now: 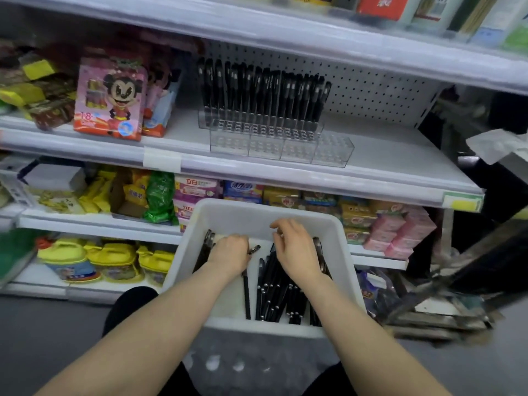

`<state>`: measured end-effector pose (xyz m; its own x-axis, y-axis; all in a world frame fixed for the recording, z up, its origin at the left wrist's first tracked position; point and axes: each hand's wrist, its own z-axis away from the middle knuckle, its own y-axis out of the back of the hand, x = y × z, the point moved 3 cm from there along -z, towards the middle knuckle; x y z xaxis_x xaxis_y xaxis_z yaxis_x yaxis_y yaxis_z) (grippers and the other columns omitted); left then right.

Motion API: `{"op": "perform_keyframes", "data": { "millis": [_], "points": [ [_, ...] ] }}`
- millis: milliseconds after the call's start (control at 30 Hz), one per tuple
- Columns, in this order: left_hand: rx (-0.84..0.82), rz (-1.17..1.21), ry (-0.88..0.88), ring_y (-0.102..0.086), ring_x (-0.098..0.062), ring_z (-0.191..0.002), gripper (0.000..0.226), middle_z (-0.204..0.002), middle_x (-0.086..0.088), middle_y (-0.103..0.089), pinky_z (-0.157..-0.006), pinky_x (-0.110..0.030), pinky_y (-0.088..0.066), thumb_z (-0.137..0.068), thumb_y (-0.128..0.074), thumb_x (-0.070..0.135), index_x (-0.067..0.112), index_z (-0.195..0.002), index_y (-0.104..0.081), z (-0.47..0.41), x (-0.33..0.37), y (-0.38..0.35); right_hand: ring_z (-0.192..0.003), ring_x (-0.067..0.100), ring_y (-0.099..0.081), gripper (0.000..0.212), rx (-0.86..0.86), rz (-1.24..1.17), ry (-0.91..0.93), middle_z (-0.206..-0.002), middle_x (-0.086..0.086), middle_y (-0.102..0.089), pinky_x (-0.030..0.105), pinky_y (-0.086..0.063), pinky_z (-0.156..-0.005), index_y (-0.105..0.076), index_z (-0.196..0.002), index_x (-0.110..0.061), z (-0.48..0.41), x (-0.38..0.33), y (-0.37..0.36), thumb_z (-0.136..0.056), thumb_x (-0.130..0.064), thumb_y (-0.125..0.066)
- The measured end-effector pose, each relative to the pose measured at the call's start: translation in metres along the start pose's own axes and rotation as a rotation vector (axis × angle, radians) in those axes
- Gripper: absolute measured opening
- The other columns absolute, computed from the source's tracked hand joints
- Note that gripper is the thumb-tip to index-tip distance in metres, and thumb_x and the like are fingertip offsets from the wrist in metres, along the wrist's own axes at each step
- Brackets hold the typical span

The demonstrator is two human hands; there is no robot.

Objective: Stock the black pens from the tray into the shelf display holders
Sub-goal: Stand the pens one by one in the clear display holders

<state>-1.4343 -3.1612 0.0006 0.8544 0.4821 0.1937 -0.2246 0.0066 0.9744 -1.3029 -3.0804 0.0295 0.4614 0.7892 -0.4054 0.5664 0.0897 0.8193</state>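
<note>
A pink toy box (110,98) with a cartoon figure stands upright at far left. Lower and nearer sit a green bag (160,197) and yellow-lidded jars (88,261); pink packs (400,232) are stacked at right.

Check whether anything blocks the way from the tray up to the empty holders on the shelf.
Nothing visible does. The left hand and right hand are in the white tray among the black pens. The empty clear holders stand at the front of the shelf, ahead of the filled rows, with open space above them.
</note>
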Motion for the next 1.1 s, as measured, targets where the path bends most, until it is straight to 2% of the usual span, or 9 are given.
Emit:
{"op": "perform_keyframes", "data": {
  "millis": [133, 300, 433, 533, 667, 800, 867, 967, 1100],
  "points": [
    [0.059, 0.175, 0.068, -0.063, -0.029, -0.101, 0.021, -0.106, -0.008, -0.069, -0.088, -0.037, -0.051, -0.091, -0.058, 0.028, 0.015, -0.105, -0.067, -0.003, -0.004, -0.001, -0.08, 0.016, -0.06, 0.014, -0.053, -0.043, -0.076, -0.091, -0.001, -0.065, 0.027, -0.041, -0.068, -0.063, -0.107, -0.015, -0.001, 0.006, -0.004, -0.096, -0.018, -0.055],
    [0.196, 0.837, 0.138, -0.06, -0.013, -0.09, 0.01, -0.093, 0.006, -0.064, -0.086, -0.028, -0.049, -0.093, -0.063, 0.027, 0.02, -0.101, -0.064, -0.008, -0.014, 0.013, -0.076, 0.01, -0.062, 0.011, -0.146, -0.223, -0.24, -0.083, -0.006, -0.067, 0.024, -0.047, -0.07, -0.066, -0.096, -0.02, -0.006, 0.016, -0.007, -0.095, -0.029, -0.059],
    [0.234, 1.312, 0.101, -0.068, -0.013, -0.08, 0.007, -0.093, -0.005, -0.065, -0.081, -0.028, -0.056, -0.093, -0.062, 0.012, 0.018, -0.095, -0.064, -0.009, -0.008, 0.025, -0.079, -0.003, -0.061, 0.01, -0.223, -0.403, -0.272, -0.083, -0.014, -0.068, 0.009, -0.043, -0.069, -0.07, -0.094, -0.028, -0.007, 0.012, -0.008, -0.092, -0.035, -0.064],
    [0.192, 1.487, 0.073, -0.069, -0.01, -0.073, 0.008, -0.089, -0.01, -0.065, -0.073, -0.02, -0.057, -0.093, -0.06, 0.004, 0.01, -0.096, -0.063, -0.008, -0.003, 0.029, -0.078, -0.001, -0.061, 0.007, -0.234, -0.472, -0.255, -0.081, -0.014, -0.068, 0.007, -0.044, -0.069, -0.07, -0.093, -0.028, -0.008, 0.006, -0.007, -0.09, -0.033, -0.067],
    [0.159, 1.469, 0.042, -0.069, -0.014, -0.077, 0.01, -0.09, -0.012, -0.065, -0.071, -0.017, -0.056, -0.093, -0.06, 0.003, 0.007, -0.101, -0.064, -0.004, 0.001, 0.029, -0.076, 0.005, -0.061, 0.01, -0.25, -0.457, -0.236, -0.079, -0.009, -0.067, 0.016, -0.047, -0.07, -0.07, -0.094, -0.024, -0.007, 0.005, -0.01, -0.09, -0.033, -0.068],
    [0.171, 1.351, 0.047, -0.066, -0.017, -0.078, 0.008, -0.086, -0.009, -0.066, -0.071, -0.02, -0.057, -0.094, -0.06, 0.008, 0.008, -0.101, -0.064, -0.001, -0.002, 0.026, -0.07, 0.001, -0.058, 0.005, -0.198, -0.435, -0.24, -0.074, -0.011, -0.064, 0.017, -0.046, -0.068, -0.068, -0.09, -0.026, -0.007, 0.007, -0.006, -0.091, -0.03, -0.067],
    [0.139, 1.039, 0.087, -0.065, -0.015, -0.074, 0.006, -0.082, -0.002, -0.067, -0.071, -0.024, -0.056, -0.093, -0.064, 0.019, 0.015, -0.098, -0.065, 0.0, -0.008, 0.018, -0.073, 0.004, -0.06, 0.006, -0.158, -0.418, -0.242, -0.077, -0.011, -0.064, 0.022, -0.05, -0.071, -0.067, -0.097, -0.024, -0.01, 0.007, 0.001, -0.092, -0.028, -0.065],
    [-0.033, 0.551, 0.029, -0.061, -0.009, -0.071, 0.011, -0.08, 0.008, -0.065, -0.069, -0.024, -0.046, -0.087, -0.07, 0.033, 0.025, -0.093, -0.067, 0.005, -0.011, 0.004, -0.072, 0.007, -0.061, 0.011, -0.13, -0.41, -0.221, -0.075, -0.009, -0.062, 0.027, -0.053, -0.07, -0.065, -0.103, -0.025, -0.017, 0.002, 0.017, -0.092, -0.026, -0.065],
    [-0.152, 0.309, -0.096, -0.059, -0.013, -0.088, 0.016, -0.093, 0.006, -0.065, -0.076, -0.024, -0.046, -0.085, -0.069, 0.034, 0.028, -0.1, -0.067, 0.012, 0.002, -0.001, -0.071, 0.0, -0.056, 0.018, -0.088, -0.317, -0.143, -0.076, -0.015, -0.059, 0.008, -0.041, -0.065, -0.065, -0.11, -0.023, -0.034, -0.01, 0.044, -0.092, -0.026, -0.066]
  ]
}}
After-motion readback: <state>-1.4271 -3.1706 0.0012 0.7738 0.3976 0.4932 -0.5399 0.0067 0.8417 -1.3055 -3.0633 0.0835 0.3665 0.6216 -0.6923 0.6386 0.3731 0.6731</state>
